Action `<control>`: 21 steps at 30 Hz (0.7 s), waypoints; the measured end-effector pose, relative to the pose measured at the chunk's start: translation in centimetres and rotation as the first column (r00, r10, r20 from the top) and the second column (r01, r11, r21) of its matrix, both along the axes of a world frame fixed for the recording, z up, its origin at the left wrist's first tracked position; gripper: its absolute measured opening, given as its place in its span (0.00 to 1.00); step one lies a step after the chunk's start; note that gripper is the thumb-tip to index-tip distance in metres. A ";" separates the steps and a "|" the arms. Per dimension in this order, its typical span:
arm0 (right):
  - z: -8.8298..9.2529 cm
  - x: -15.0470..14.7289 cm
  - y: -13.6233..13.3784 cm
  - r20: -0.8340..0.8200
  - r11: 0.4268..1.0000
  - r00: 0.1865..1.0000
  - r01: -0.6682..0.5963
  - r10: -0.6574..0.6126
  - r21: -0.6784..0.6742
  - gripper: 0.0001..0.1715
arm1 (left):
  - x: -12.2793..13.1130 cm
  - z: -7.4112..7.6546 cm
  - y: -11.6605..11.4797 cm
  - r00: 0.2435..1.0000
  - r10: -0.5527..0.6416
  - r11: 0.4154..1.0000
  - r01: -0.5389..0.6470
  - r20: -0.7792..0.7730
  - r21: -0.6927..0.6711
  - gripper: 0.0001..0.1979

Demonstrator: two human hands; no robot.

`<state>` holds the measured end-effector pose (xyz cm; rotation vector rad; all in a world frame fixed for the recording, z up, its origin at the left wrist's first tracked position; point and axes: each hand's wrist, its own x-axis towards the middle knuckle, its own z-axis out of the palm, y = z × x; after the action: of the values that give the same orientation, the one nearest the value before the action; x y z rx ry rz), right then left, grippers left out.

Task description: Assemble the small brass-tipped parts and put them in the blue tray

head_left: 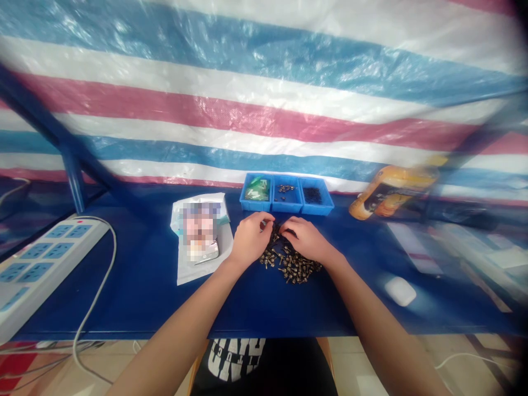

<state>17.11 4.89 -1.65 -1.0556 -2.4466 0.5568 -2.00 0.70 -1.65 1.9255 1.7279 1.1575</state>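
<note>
- Left hand (251,240): fingers curled and bent down toward the parts; cannot tell whether anything is pinched.
- Right hand (307,239): likewise curled over the parts, fingertips just beside the left hand's; grip cannot be told.
- Loose pile of small dark-and-brass metal parts (291,267): directly under and toward the body from both hands, far end partly covered by them; too many to count.
- Three blue plastic bins (286,209): side by side, just beyond the hands. Left bin holds green packets (256,190); middle, a small cluster of metal parts (286,188); right, dark small parts (312,195).
- One white plastic bag (187,264): left of the left hand, its printed picture pixelated.
- One white power strip (45,269): well left of the hands, with a white cable (99,291).
- One orange-yellow bottle (391,192): beyond and right of the right hand, blurred.
- One white computer mouse (400,290): right of the right hand.
- Blue table (165,308): under everything.
- Striped plastic tarp (264,99): behind the table.
</note>
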 end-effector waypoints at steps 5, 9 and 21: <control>0.0 -0.1 0.2 -0.205 0.998 0.976 0.061 -0.067 -0.032 0.13 | 0.1 0.3 -0.1 0.999 -0.030 0.999 0.030 0.020 0.012 0.09; 0.1 -0.2 0.2 -0.355 0.991 0.928 0.079 -0.111 -0.105 0.18 | 0.3 0.5 -0.3 0.996 -0.077 0.997 0.076 0.041 0.024 0.09; 1.0 -0.4 -0.2 -0.541 0.881 0.794 -0.012 -0.279 -0.472 0.17 | 0.7 0.9 -0.7 0.980 -0.185 0.982 0.183 0.068 0.036 0.07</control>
<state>16.67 4.67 -0.65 -1.0097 -1.6953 1.2485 -1.28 0.02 -0.75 1.9877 1.4689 1.1737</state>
